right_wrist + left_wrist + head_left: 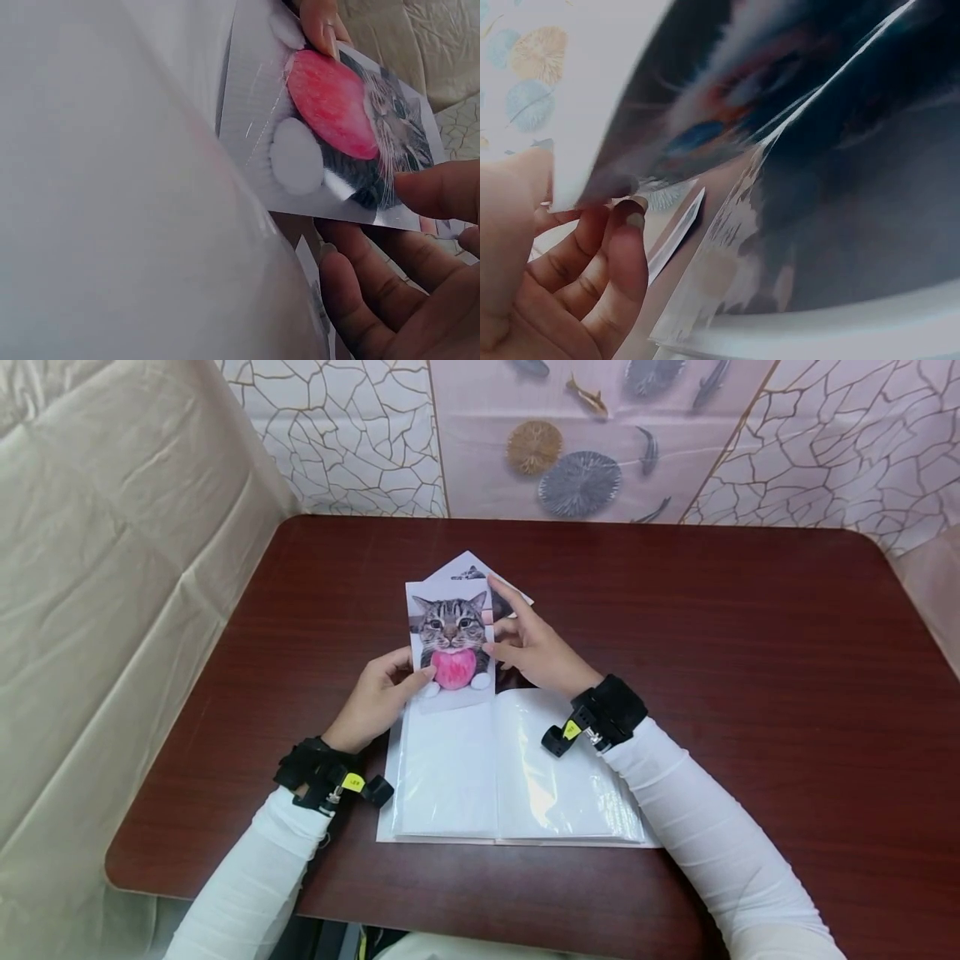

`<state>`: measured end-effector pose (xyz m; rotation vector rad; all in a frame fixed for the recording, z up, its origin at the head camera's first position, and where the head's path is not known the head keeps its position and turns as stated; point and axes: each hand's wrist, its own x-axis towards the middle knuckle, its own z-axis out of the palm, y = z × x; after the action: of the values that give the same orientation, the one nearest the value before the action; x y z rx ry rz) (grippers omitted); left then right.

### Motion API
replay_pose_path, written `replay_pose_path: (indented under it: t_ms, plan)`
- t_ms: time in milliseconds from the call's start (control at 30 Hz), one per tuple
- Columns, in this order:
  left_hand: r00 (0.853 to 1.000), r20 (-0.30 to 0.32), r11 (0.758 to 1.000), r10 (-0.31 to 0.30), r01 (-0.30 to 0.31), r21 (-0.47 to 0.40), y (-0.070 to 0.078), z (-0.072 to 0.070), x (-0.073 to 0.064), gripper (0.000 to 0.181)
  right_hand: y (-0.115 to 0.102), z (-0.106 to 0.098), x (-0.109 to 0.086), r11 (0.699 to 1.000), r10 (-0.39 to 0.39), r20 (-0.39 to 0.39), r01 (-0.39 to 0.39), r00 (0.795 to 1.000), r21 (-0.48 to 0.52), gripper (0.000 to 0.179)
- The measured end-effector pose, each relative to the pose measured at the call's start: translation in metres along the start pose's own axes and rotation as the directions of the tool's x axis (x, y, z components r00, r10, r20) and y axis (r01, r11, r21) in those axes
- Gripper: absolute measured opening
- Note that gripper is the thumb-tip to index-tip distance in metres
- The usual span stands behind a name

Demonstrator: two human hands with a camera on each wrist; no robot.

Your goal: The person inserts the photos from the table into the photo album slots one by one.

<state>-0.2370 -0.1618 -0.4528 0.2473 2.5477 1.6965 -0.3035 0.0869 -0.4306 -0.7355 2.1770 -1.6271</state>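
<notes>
Between the two hands is a photo card (453,635) of a tabby cat with a bright pink shape under its chin. My left hand (382,693) pinches its left edge, thumb in front and fingers behind. On the opposite side my right hand (543,652) holds the right edge, its thumb (439,191) on the picture and index finger stretched along the top corner. The card's lower edge overlaps the top of the left page of an open photo album (450,777) with clear plastic pockets (150,225).
Partly behind the cat card, more photo cards (468,564) lie on the dark red-brown table (712,610). Black camera straps (611,710) circle both wrists. A pale cloth (112,568) hangs at the left, and patterned cloth (570,435) covers the area beyond the table.
</notes>
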Motion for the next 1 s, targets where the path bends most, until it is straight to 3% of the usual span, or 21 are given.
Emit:
replay_pose_path:
  t_ms: [133, 333, 533, 700, 867, 1000]
  plan:
    - [1.000, 0.012, 1.000, 0.004, -0.004, -0.002, 0.0001, -0.0006, -0.0002, 0.021, -0.0011, -0.0008, -0.0009, 1.000, -0.005, -0.002, 0.005, 1.000, 0.016, 0.088]
    - [0.999, 0.034, 0.998, 0.008, -0.010, 0.061, -0.0003, -0.0013, 0.0009, 0.020, -0.0026, -0.0019, -0.0011, 1.000, -0.023, -0.011, 0.023, 1.000, 0.009, 0.089]
    - [0.999, 0.046, 0.998, 0.000, -0.003, 0.066, 0.0006, -0.0018, 0.0006, 0.027, -0.0044, -0.0014, -0.0015, 1.000, 0.002, 0.026, -0.002, 1.000, -0.021, 0.085]
    - [0.998, 0.060, 0.998, 0.000, -0.004, 0.068, 0.0007, -0.0027, 0.0001, 0.027, -0.0051, -0.0021, -0.0017, 1.000, -0.006, 0.000, 0.006, 1.000, 0.004, 0.089]
    - [0.999, 0.034, 0.998, 0.018, -0.020, 0.054, -0.0001, -0.0021, -0.0002, 0.019, -0.0041, -0.0016, -0.0023, 1.000, -0.008, -0.004, 0.008, 1.000, -0.004, 0.087]
    - [0.999, -0.009, 0.998, 0.050, -0.049, 0.039, 0.0009, -0.0012, -0.0004, 0.016, -0.0032, -0.0022, -0.0018, 1.000, -0.013, -0.056, 0.013, 0.998, -0.002, 0.083]
